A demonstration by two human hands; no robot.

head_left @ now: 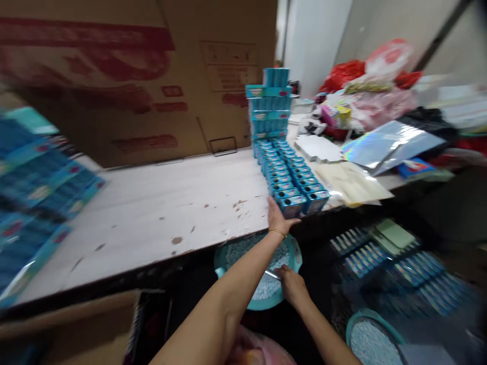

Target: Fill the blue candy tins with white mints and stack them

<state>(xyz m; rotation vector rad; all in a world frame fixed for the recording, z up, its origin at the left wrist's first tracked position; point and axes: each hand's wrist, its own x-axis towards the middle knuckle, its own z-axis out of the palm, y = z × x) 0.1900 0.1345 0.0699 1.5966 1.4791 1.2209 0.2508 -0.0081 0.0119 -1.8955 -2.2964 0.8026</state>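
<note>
My left hand reaches to the table's front edge, fingers stretched along the left side of the small blue boxes and thumb spread across their front. The boxes stand in two long rows running back from the edge. Below the table, a turquoise basin holds many small pale-blue pellets. My right hand is closed over the basin's right part, around a shiny scoop-like tool. Only a thin bright edge of that tool shows; my left forearm covers part of the basin.
Blue display packs are stacked behind the rows and at the left. A large cardboard carton backs the white table. Bags and plastic sheets lie to the right. Another pellet basin sits lower right, near packed trays.
</note>
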